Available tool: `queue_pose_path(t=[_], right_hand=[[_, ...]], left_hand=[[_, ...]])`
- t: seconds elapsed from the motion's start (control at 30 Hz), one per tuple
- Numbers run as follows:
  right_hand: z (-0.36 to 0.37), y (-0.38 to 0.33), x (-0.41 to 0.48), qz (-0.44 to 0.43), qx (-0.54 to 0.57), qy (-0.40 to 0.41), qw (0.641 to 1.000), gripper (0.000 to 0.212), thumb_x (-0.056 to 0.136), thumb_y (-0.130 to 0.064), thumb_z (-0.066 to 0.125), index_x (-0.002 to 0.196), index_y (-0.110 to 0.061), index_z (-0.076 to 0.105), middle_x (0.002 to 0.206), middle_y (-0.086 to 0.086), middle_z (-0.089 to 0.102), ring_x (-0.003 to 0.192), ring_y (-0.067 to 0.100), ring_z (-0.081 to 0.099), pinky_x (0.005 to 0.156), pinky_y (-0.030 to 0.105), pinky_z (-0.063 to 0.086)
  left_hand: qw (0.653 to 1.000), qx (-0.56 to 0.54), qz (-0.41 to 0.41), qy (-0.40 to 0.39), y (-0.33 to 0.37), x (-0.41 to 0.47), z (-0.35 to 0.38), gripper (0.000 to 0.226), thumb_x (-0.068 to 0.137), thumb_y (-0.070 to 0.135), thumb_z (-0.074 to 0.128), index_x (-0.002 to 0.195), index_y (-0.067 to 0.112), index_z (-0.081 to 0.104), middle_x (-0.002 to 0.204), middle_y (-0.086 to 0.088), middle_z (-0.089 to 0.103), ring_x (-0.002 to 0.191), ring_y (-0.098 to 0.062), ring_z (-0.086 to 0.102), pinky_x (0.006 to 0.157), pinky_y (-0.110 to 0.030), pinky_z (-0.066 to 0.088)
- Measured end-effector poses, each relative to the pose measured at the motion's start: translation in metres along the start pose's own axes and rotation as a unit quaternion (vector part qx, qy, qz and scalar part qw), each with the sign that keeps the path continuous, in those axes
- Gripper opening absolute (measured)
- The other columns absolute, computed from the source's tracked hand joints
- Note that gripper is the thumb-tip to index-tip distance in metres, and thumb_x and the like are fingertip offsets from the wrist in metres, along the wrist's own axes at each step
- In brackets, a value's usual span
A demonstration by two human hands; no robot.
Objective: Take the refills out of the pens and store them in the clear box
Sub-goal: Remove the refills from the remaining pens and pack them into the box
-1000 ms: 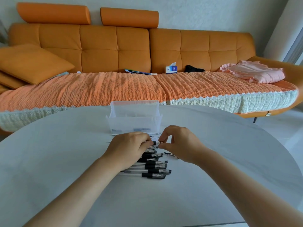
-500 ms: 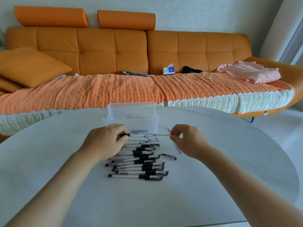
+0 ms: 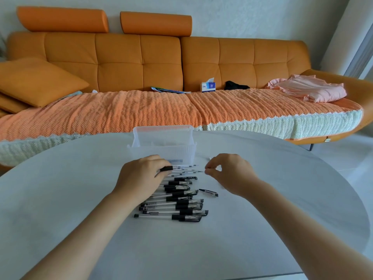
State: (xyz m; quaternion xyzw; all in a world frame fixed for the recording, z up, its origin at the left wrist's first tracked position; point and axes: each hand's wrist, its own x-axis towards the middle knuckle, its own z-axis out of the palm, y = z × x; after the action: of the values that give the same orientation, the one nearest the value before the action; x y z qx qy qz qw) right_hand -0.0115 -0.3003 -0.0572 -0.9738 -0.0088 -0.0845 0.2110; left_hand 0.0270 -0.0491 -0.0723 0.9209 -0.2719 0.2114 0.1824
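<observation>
A clear plastic box (image 3: 188, 153) stands on the white table past my hands. Several pens (image 3: 177, 207) with clear barrels and black grips lie in a row between my forearms, reaching up to the box. My left hand (image 3: 141, 176) grips a pen barrel (image 3: 167, 169) by its black grip section, just in front of the box. My right hand (image 3: 229, 172) is a short gap to the right and pinches a thin refill (image 3: 210, 159) between thumb and fingers; only its pale end shows above the fingers. A small black pen part (image 3: 209, 192) lies alone, right of the row.
The round white table (image 3: 262, 229) ends in a curved edge at the right and far side. Behind it stands an orange sofa (image 3: 141, 63) with a woven cover, cushions, a tissue box (image 3: 207, 86) and pink cloth (image 3: 308, 90).
My hands met over the top of the pen row, then pulled apart sideways, drawing a thin refill out of the barrel. The refill now stays with my right hand, the barrel with my left.
</observation>
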Motion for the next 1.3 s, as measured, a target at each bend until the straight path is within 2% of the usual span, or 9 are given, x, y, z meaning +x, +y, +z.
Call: queue_pose_path(t=[0.07,0.17,0.3,0.47,0.6,0.7,0.9,1.17,1.3], right_hand=[[-0.006,0.003,0.000,0.009,-0.040,0.026,0.999,0.017,0.095,-0.043,0.058,0.100,-0.036,0.072,0.101,-0.019,0.067,0.086,0.004,0.054,0.067,0.026,0.041],[-0.007,0.000,-0.002,-0.024,-0.017,0.060,0.998,0.017,0.094,-0.047,0.058,0.098,-0.039,0.072,0.100,-0.021,0.065,0.080,0.001,0.053,0.062,0.022,0.038],[0.000,-0.011,-0.008,-0.085,-0.023,0.001,0.996,0.017,0.094,-0.048,0.058,0.098,-0.040,0.072,0.099,-0.022,0.065,0.070,-0.003,0.050,0.064,0.020,0.040],[-0.008,-0.006,-0.010,-0.042,0.005,-0.030,0.999,0.014,0.093,-0.042,0.058,0.093,-0.036,0.071,0.091,-0.021,0.068,0.077,0.000,0.057,0.068,0.025,0.048],[-0.015,0.017,-0.006,0.055,-0.011,-0.029,0.998,0.013,0.090,-0.035,0.058,0.084,-0.035,0.069,0.087,-0.016,0.069,0.083,0.009,0.062,0.070,0.028,0.053],[-0.016,0.038,-0.002,0.151,-0.025,0.010,0.988,0.014,0.088,-0.030,0.056,0.082,-0.029,0.069,0.084,-0.011,0.067,0.079,0.016,0.062,0.064,0.028,0.052],[-0.001,0.048,0.004,0.224,-0.025,0.006,0.974,0.012,0.082,-0.024,0.058,0.083,-0.026,0.070,0.083,-0.006,0.067,0.075,0.020,0.064,0.052,0.022,0.040],[0.003,0.045,0.009,0.187,-0.024,0.010,0.982,0.016,0.085,-0.026,0.057,0.081,-0.025,0.072,0.080,-0.008,0.068,0.075,0.016,0.064,0.054,0.022,0.045],[0.002,0.053,0.005,0.130,-0.010,-0.003,0.991,0.020,0.090,-0.028,0.054,0.101,-0.034,0.069,0.099,-0.014,0.066,0.093,0.014,0.061,0.068,0.026,0.046]], left_hand=[[1.000,0.000,0.009,0.003,-0.001,0.000,0.001,0.012,0.090,0.041,0.063,0.098,0.037,0.072,0.091,0.021,0.065,0.067,0.000,0.049,0.052,-0.014,0.030],[1.000,0.004,0.031,0.000,0.006,0.000,0.005,0.011,0.089,0.040,0.065,0.096,0.034,0.072,0.086,0.017,0.064,0.064,-0.005,0.055,0.048,-0.018,0.035],[0.998,-0.017,0.051,0.023,0.021,0.004,0.009,0.009,0.086,0.035,0.071,0.094,0.031,0.073,0.083,0.016,0.064,0.066,-0.009,0.060,0.047,-0.024,0.044],[0.997,-0.042,0.049,0.040,0.035,0.009,0.017,0.012,0.086,0.030,0.070,0.098,0.031,0.073,0.092,0.018,0.065,0.073,-0.007,0.062,0.050,-0.025,0.047],[0.997,-0.059,0.027,0.031,0.044,0.014,0.028,0.026,0.088,0.025,0.068,0.114,0.029,0.071,0.121,0.013,0.063,0.107,-0.012,0.058,0.074,-0.034,0.055],[0.997,-0.059,0.019,-0.052,0.049,0.018,0.036,0.028,0.094,0.030,0.061,0.121,0.031,0.067,0.132,0.012,0.058,0.122,-0.013,0.049,0.097,-0.035,0.045],[0.988,-0.016,0.005,-0.156,0.050,0.021,0.052,0.034,0.098,0.043,0.046,0.130,0.036,0.058,0.139,0.019,0.049,0.131,-0.009,0.037,0.106,-0.033,0.036],[0.986,-0.002,0.009,-0.166,0.053,0.021,0.053,0.035,0.099,0.044,0.045,0.127,0.032,0.060,0.131,0.017,0.055,0.126,-0.011,0.042,0.102,-0.032,0.038],[0.988,-0.008,0.013,-0.151,0.052,0.020,0.052,0.033,0.098,0.043,0.047,0.125,0.032,0.062,0.129,0.018,0.056,0.123,-0.010,0.044,0.100,-0.033,0.039]])
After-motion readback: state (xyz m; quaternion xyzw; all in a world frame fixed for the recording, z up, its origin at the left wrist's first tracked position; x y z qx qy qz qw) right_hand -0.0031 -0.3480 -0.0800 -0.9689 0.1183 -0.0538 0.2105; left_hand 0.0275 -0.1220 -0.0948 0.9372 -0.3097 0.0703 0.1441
